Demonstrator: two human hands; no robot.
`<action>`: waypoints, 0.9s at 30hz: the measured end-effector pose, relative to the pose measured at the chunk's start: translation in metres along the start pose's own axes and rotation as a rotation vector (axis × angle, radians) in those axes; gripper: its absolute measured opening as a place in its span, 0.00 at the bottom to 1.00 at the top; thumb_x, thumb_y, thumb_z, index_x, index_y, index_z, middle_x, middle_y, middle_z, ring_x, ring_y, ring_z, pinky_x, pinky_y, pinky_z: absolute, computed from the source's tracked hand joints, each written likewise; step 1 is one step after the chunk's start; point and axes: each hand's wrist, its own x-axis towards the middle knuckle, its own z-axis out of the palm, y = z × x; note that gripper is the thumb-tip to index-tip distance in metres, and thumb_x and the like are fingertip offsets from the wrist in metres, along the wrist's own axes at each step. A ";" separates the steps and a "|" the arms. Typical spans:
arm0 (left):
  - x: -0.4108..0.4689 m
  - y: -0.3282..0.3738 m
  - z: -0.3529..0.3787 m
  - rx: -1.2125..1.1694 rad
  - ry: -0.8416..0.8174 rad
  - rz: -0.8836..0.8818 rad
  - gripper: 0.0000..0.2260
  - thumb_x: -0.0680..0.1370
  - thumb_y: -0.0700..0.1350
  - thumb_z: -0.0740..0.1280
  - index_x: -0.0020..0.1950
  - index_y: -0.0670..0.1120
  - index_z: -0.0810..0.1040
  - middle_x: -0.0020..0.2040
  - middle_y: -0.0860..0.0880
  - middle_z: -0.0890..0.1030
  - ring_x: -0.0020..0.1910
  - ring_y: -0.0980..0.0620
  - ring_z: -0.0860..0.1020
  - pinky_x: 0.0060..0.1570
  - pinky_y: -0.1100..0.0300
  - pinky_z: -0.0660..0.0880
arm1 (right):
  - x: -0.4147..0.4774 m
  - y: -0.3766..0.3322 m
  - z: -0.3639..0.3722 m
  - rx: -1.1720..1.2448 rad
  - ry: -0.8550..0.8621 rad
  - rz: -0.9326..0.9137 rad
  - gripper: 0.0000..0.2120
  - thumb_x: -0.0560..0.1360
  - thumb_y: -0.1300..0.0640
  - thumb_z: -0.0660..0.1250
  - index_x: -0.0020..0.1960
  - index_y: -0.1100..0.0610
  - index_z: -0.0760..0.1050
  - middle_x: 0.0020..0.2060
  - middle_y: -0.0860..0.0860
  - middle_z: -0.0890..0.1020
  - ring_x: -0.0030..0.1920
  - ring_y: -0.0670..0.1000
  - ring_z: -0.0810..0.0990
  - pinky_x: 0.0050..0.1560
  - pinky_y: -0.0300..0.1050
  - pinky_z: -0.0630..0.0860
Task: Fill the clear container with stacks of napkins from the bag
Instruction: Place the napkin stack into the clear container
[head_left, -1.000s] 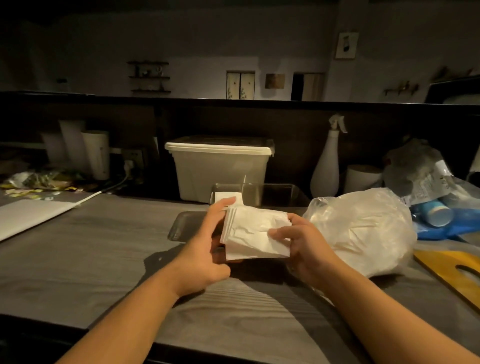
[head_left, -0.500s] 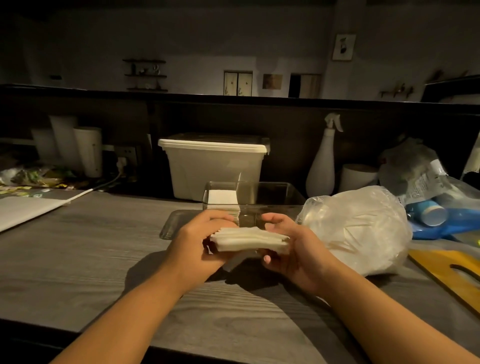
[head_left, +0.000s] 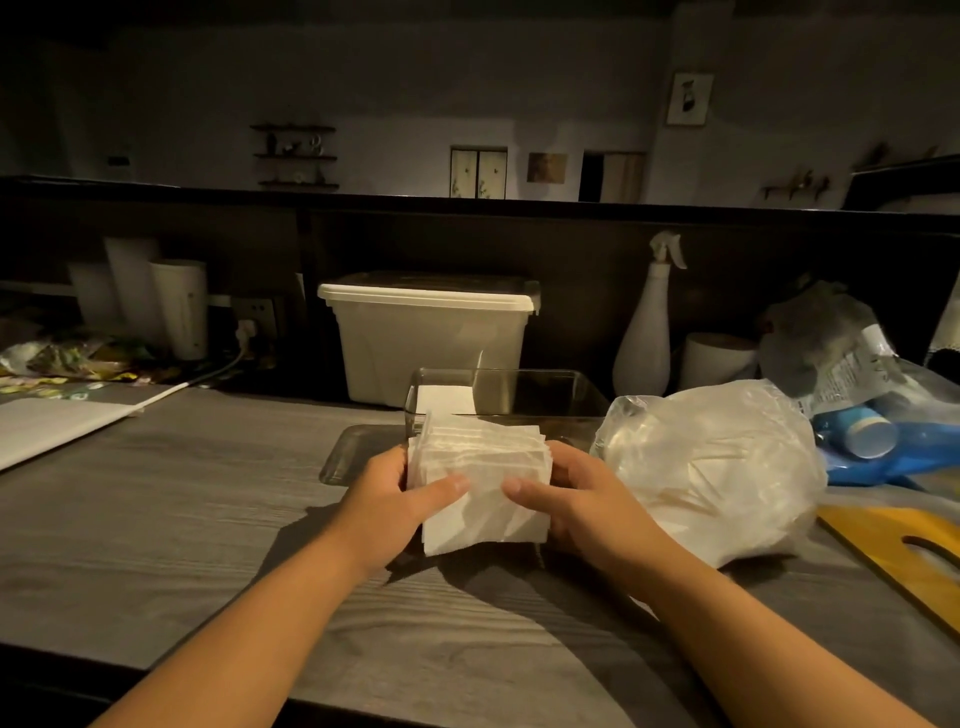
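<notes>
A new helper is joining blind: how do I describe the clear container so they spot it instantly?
On the grey wooden counter, find the big white lidded tub against the back wall. The clear container sits directly in front of it, left of the crumpled plastic bag. Unlike the opaque tub, it is low, see-through and lidless, with white napkins at its left end.

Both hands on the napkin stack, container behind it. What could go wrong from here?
The napkin stack is fanned along its top, gripped only at the sides by the left hand and right hand; sheets may slip out.
The clear container already holds napkins at its left end; a splayed stack might snag its rim.
</notes>
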 end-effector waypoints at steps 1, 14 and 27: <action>0.001 0.000 0.000 -0.026 0.007 -0.026 0.11 0.77 0.43 0.71 0.57 0.54 0.79 0.53 0.52 0.85 0.54 0.53 0.82 0.51 0.56 0.80 | -0.001 -0.001 -0.001 0.037 -0.036 0.010 0.20 0.73 0.46 0.74 0.64 0.39 0.74 0.58 0.39 0.82 0.59 0.48 0.81 0.55 0.46 0.81; -0.001 -0.002 0.001 -0.212 -0.181 -0.086 0.31 0.67 0.61 0.76 0.66 0.53 0.73 0.60 0.52 0.83 0.59 0.52 0.81 0.60 0.53 0.78 | 0.001 0.003 0.000 -0.067 0.080 -0.025 0.13 0.75 0.51 0.73 0.56 0.38 0.77 0.54 0.37 0.84 0.56 0.44 0.82 0.57 0.47 0.82; 0.000 -0.007 0.009 0.035 0.000 0.140 0.18 0.73 0.40 0.76 0.59 0.53 0.77 0.54 0.50 0.83 0.51 0.53 0.83 0.44 0.63 0.80 | -0.002 0.006 0.003 -0.176 0.105 -0.115 0.17 0.74 0.56 0.74 0.59 0.44 0.75 0.52 0.42 0.83 0.54 0.45 0.82 0.53 0.44 0.82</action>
